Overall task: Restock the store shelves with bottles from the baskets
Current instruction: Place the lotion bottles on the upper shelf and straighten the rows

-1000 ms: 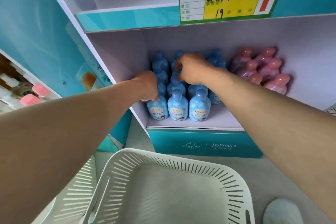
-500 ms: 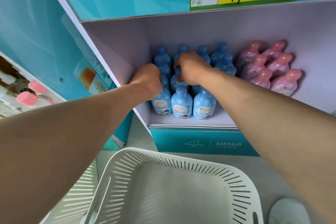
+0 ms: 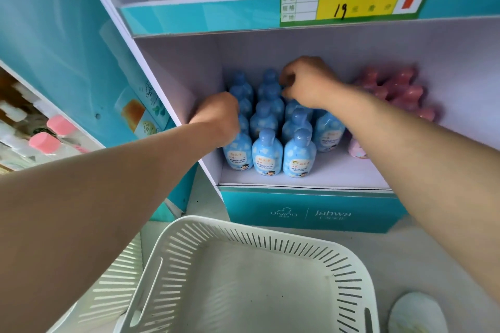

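Head view: packed rows, easy to topple

Your blue bottles stand in tight rows on the left half of the lower shelf, from the near lip to the far wall. The pink bottles sit just beside them on the right.

The rows touch each other, so a sideways nudge from either wrist could tip one bottle into its neighbours and set off a run of falls. The near row stands close to the lip, and a bottle knocked from it would likely drop towards the white basket on the floor below. Your right forearm crosses low over the nearest pink bottle, so drawing that arm back carelessly could drag it off the shelf. Lift straight up before you pull back.

Your right hand is over the far middle rows. Its fingers are curled in narrow, tips down round the cap of one of the blue bottles there, which looks like a pinch and not a flat press. Your left hand lies against the left column, next to the side wall, touching the bottles there. Only its back shows, so how far its fingers are spread, or whether they grip anything, cannot be told.
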Demonstrator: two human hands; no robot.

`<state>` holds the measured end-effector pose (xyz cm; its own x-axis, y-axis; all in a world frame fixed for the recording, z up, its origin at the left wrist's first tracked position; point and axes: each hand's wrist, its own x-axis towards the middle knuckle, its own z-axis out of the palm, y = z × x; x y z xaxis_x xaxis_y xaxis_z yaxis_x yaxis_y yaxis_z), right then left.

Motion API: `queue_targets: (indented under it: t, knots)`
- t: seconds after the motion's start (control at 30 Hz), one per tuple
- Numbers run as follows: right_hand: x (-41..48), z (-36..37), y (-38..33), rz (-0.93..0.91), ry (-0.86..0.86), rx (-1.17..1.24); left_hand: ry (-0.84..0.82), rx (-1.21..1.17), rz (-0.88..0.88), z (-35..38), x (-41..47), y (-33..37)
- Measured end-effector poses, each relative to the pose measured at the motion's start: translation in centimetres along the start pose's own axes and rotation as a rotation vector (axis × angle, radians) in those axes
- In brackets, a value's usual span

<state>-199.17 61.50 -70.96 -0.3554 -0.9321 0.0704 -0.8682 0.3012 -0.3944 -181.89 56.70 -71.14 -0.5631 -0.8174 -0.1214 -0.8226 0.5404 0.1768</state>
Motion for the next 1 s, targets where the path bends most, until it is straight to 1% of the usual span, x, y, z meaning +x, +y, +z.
queue_targets:
  t: [0.07, 0.1, 0.17, 0.23, 0.27, 0.3, 0.37, 0.43, 0.47, 0.53, 0.57, 0.6, 0.67, 0.7, 0.73, 0.77, 0.83, 0.87, 1.0]
  knots:
    - [-0.7, -1.3, 0.9, 0.048, 0.018, -0.013, 0.089, -0.068, 0.022, 0.0, -0.3, 0.5]
    - [-1.2, -1.8, 1.3, 0.065, -0.030, 0.004, 0.104, -0.118, 0.052, 0.0, -0.5, 1.1]
    - [-2.3, -2.4, 1.2, 0.077, -0.249, 0.078, 0.035, -0.151, 0.146, 0.1, -1.0, 2.1]
    - [-3.3, -2.1, 0.7, 0.081, -0.491, 0.072, -0.072, -0.115, 0.202, 0.6, -1.3, 3.0]
    - [-3.7, -1.7, 0.4, 0.080, -0.562, 0.034, -0.105, -0.099, 0.204, 0.9, -1.3, 3.3]
    - [-3.9, -1.1, 0.3, 0.069, -0.593, -0.015, -0.117, -0.085, 0.201, 1.3, -1.3, 3.5]
    - [-4.0, -0.2, 0.2, 0.032, -0.551, -0.129, -0.111, -0.073, 0.191, 1.9, -1.2, 3.7]
    - [-4.1, 0.1, 0.2, 0.014, -0.504, -0.184, -0.098, -0.075, 0.179, 2.2, -1.2, 3.7]
    - [-4.0, 0.1, 0.3, 0.020, -0.518, -0.165, -0.089, -0.078, 0.178, 2.2, -1.2, 3.7]
    - [-3.9, -0.6, 0.4, 0.060, -0.561, -0.056, -0.086, -0.100, 0.176, 2.0, -1.3, 3.8]
    - [-3.7, -1.0, 0.6, 0.069, -0.522, -0.017, -0.094, -0.109, 0.172, 1.9, -1.3, 3.8]
    - [-3.2, -1.5, 0.8, 0.077, -0.438, 0.003, -0.106, -0.118, 0.169, 1.8, -1.2, 3.9]
    - [-2.3, -2.1, 1.4, 0.103, -0.235, -0.032, -0.111, -0.164, 0.146, 1.6, -1.1, 4.0]
    - [-2.0, -2.1, 1.6, 0.115, -0.182, -0.065, -0.096, -0.197, 0.133, 1.6, -1.1, 4.1]
    - [-2.0, -1.9, 1.6, 0.119, -0.179, -0.086, -0.077, -0.222, 0.129, 1.6, -1.0, 4.3]
    - [-2.0, -1.4, 1.7, 0.122, -0.217, -0.090, -0.064, -0.232, 0.132, 1.8, -1.0, 4.5]
    - [-2.0, 0.1, 1.7, 0.129, -0.292, -0.092, -0.072, -0.228, 0.135, 2.2, -1.0, 4.7]
    - [-1.9, 0.9, 1.8, 0.133, -0.295, -0.105, -0.084, -0.223, 0.132, 2.4, -1.0, 4.7]
    - [-1.0, 2.0, 2.3, 0.135, -0.209, -0.128, -0.091, -0.223, 0.137, 2.9, -1.0, 4.3]
